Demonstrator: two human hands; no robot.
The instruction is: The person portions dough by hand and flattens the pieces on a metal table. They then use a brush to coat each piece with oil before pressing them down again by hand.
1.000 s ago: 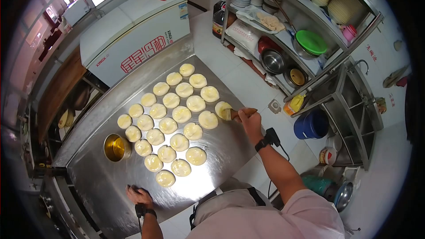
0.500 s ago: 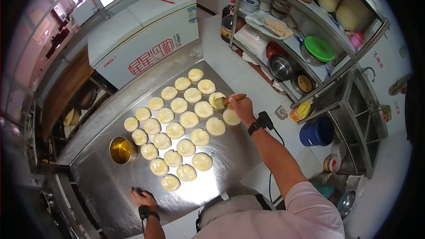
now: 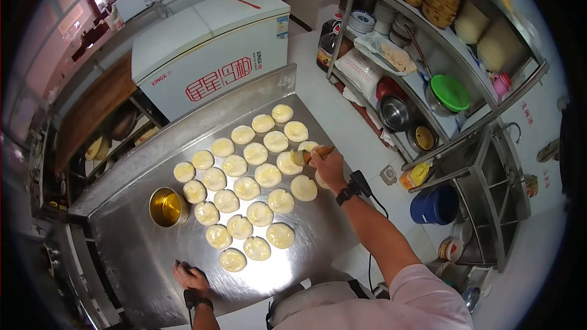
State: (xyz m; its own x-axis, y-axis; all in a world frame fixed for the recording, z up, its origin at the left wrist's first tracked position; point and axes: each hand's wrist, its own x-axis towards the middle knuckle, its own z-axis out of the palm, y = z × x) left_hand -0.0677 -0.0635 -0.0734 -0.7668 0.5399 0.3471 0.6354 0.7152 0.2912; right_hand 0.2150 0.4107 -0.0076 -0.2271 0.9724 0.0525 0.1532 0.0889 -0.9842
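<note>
My right hand (image 3: 329, 168) is closed around the wooden handle of a pastry brush (image 3: 317, 153). The bristles rest on a flat dough round (image 3: 287, 164) at the right side of the rows. Part of the round behind the brush and another below my hand is covered. Several more pale dough rounds (image 3: 257, 248) lie in rows, many with a glossy, oily top. My left hand (image 3: 191, 277) lies flat on the steel table (image 3: 140, 256) with its fingers extended, holding nothing. A metal pot of yellow oil (image 3: 166, 208) stands left of the dough.
A raised steel edge (image 3: 195, 133) runs along the table's far side, with a white chest freezer (image 3: 211, 43) behind it. To the right are a shelf rack (image 3: 428, 85) with bowls and plates, a blue bucket (image 3: 435, 203) and a steel sink stand (image 3: 489, 177).
My right hand has moved the brush left, from one dough round onto the neighbouring one. My left hand stays on the table. The whole view has shifted slightly.
</note>
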